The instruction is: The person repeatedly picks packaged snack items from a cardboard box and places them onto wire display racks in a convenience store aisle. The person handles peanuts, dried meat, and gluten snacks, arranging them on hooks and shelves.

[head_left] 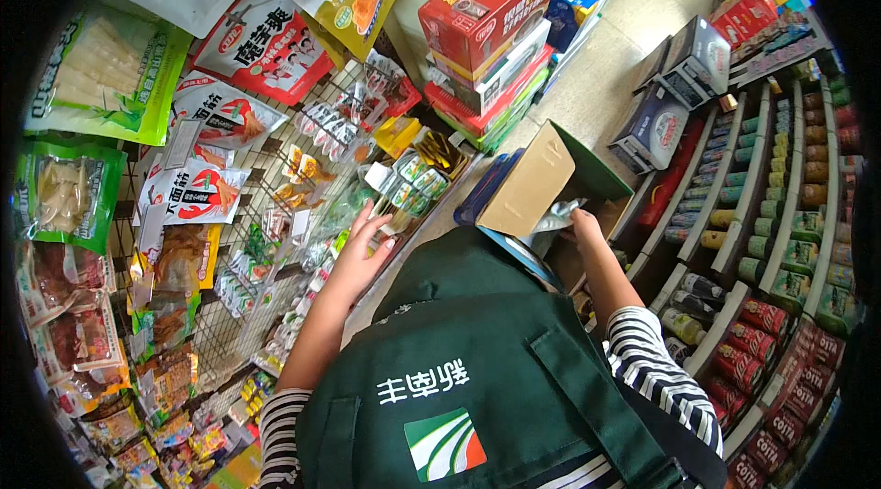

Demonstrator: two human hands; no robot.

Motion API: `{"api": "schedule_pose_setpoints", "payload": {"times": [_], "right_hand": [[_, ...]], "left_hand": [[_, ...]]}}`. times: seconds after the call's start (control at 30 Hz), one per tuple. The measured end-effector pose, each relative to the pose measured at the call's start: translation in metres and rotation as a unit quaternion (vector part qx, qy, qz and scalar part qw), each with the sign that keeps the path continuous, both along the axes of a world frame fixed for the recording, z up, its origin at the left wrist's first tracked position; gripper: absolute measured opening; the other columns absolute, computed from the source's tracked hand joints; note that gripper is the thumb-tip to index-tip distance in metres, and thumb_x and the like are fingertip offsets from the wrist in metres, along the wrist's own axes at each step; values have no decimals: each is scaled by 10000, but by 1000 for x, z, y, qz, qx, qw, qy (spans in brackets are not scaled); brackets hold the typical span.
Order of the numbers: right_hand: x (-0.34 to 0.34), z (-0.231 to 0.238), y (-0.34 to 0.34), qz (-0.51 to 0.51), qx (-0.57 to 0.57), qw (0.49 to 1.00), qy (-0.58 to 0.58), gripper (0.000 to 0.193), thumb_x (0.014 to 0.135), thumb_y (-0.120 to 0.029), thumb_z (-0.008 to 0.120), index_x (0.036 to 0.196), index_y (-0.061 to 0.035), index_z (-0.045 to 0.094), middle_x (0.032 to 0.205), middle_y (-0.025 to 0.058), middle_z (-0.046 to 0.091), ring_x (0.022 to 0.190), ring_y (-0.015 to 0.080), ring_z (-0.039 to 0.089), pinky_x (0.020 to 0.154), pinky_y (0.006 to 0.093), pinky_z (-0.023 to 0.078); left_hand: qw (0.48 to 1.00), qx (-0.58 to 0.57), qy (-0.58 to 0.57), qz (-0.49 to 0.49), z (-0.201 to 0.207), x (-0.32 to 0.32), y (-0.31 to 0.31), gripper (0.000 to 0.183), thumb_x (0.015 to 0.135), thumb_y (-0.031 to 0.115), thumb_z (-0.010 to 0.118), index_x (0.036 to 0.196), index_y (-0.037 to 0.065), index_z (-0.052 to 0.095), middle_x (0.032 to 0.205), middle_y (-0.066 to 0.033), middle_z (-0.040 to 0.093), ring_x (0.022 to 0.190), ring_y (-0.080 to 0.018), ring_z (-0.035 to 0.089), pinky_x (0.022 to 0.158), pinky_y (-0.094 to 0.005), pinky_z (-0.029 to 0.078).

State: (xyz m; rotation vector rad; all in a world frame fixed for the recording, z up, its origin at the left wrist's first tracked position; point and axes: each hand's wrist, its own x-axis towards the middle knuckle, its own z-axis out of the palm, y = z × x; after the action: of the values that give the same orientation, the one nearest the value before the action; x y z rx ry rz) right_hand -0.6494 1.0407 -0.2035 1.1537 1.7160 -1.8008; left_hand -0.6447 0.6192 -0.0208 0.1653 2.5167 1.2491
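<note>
An open cardboard box (528, 184) with its flaps up stands in front of me, right of centre. At its mouth my right hand (585, 230) has its fingers closed on a silvery-white packet (558, 216); part of the packet is hidden by the box and the hand. My left hand (360, 249) is raised beside the snack rack, fingers spread, holding nothing. Just beyond its fingertips are small green-and-white packets (424, 184) in a display box. Both arms wear striped sleeves, and a dark green apron (459, 342) covers my front.
A wire rack (216, 342) on the left carries hanging snack bags, such as a green-edged bag (101, 76). Ahead stands a stack of cartons topped by a red carton (486, 7). On the right, dark cartons (652, 127) sit on the floor beside shelves of cans (739, 365).
</note>
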Motion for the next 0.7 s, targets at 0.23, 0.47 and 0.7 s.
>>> {"api": "schedule_pose_setpoints", "payload": {"times": [0.23, 0.47, 0.7], "right_hand": [[1, 101, 16, 139, 139, 980, -18, 271, 727, -203, 478, 807, 32, 587, 704, 64, 558, 641, 167, 539, 583, 295, 435], [10, 214, -11, 297, 176, 938, 41, 182, 684, -174, 499, 732, -7, 553, 608, 7, 479, 496, 120, 452, 467, 285, 368], [12, 303, -123, 396, 362, 755, 376, 179, 691, -59, 472, 796, 56, 560, 1051, 206, 502, 951, 322, 509, 813, 354, 413]], "left_hand": [[993, 34, 22, -114, 45, -27, 15, 357, 800, 163, 531, 1141, 80, 468, 1290, -133, 354, 1196, -271, 334, 959, -342, 295], [971, 146, -31, -188, 53, -22, 23, 381, 829, 218, 515, 1152, 26, 448, 1241, -137, 400, 1164, -240, 376, 945, -338, 320], [878, 373, -248, -166, 79, -21, 29, 728, 831, 451, 462, 1347, 99, 89, 1354, -126, 200, 1232, -208, 240, 950, -355, 281]]}}
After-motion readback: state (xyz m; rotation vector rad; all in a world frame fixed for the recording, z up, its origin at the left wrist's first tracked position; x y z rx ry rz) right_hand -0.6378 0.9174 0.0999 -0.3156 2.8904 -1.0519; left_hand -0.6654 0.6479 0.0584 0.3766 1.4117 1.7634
